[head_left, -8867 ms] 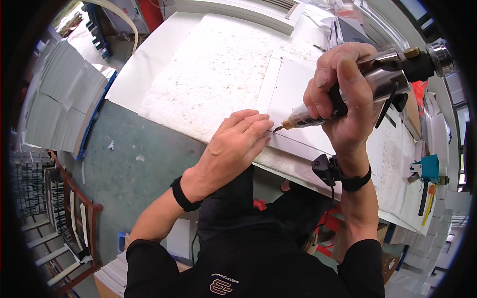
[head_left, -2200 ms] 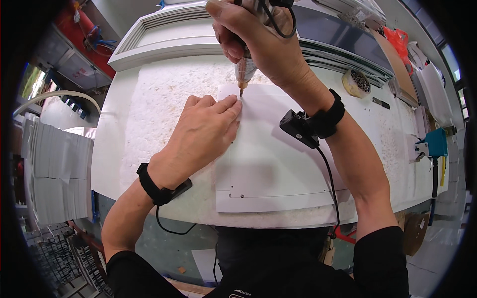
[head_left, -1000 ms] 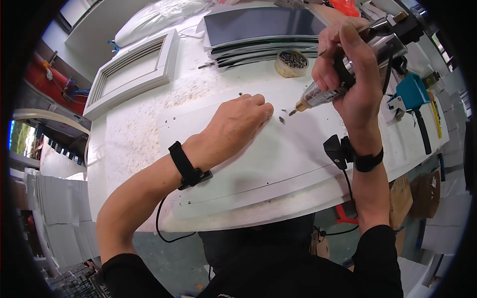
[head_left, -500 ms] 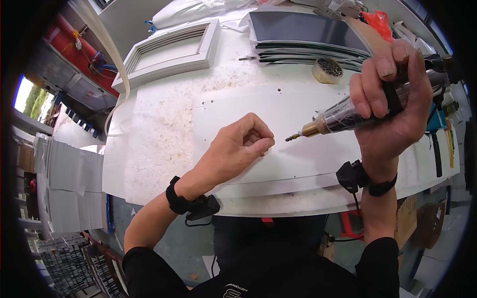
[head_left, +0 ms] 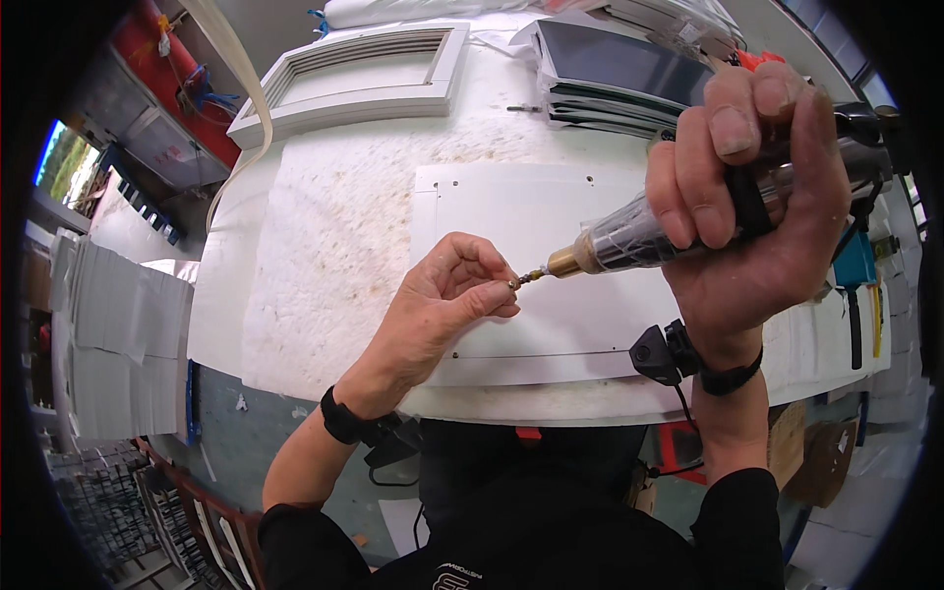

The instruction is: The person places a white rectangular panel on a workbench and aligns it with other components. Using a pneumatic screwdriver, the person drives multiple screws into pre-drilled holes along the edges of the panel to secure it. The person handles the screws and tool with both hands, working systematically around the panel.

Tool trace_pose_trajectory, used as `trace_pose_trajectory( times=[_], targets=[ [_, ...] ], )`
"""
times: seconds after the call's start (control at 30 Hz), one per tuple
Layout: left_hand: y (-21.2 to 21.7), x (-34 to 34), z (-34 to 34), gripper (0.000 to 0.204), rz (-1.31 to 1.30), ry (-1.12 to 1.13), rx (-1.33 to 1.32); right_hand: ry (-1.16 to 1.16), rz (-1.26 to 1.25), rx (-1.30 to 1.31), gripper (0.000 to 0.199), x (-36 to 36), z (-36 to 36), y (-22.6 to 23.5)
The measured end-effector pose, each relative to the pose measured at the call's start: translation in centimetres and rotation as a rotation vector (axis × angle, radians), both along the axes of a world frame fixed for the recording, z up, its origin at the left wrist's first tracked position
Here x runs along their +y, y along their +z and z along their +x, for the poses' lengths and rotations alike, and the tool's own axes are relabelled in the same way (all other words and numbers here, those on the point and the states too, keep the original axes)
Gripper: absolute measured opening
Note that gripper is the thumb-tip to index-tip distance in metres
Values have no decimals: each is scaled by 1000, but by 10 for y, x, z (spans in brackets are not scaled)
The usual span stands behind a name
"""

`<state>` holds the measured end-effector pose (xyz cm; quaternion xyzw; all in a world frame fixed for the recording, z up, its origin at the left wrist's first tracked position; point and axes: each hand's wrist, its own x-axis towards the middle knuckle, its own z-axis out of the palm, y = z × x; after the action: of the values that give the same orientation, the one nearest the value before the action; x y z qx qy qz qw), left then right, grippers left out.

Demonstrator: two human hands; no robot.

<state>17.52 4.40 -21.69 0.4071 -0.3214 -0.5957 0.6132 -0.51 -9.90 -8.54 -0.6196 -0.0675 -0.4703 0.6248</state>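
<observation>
My right hand (head_left: 772,236) grips a silver power screwdriver (head_left: 621,234) with a brass-coloured nose, its fingers wrapped round the body. The tool is tilted to the left, and its thin bit (head_left: 533,275) reaches the fingertips of my left hand (head_left: 438,300). Between that hand's thumb and forefinger is a small metal screw (head_left: 512,285), pinched at the tip of the bit. Below both hands lies a flat white panel (head_left: 580,329) with several small dark holes or screw heads near its edges.
A white louvred frame (head_left: 285,120) lies at the back left. A stack of dark-topped panels (head_left: 624,61) stands at the back right, partly behind my right hand. A pale hose (head_left: 258,93) hangs at the left. Stacked white sheets (head_left: 133,344) stand beyond the table's left edge.
The screwdriver has moved left and its bit now meets my left fingertips. Before, a gap lay between them. The view has shifted slightly, and the tub of screws is hidden behind my right hand.
</observation>
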Motion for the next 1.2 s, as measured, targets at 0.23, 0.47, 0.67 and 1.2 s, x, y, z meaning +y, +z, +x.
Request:
trace_pose_trajectory(
  times=[0.23, 0.47, 0.67, 1.2],
  targets=[
    [4, 4, 5, 25, 24, 4, -36, -25, 11, 142, 32, 5, 12, 5],
    [3, 6, 16, 20, 35, -11, -60, 118, -67, -28, 31, -10, 26, -4],
    [15, -6, 43, 16, -136, 234, -763, -56, 196, 135, 44, 15, 83, 22],
    [5, -40, 92, 26, 14, 197, -1014, -131, -31, 204, 34, -30, 164, -37]
  ],
)
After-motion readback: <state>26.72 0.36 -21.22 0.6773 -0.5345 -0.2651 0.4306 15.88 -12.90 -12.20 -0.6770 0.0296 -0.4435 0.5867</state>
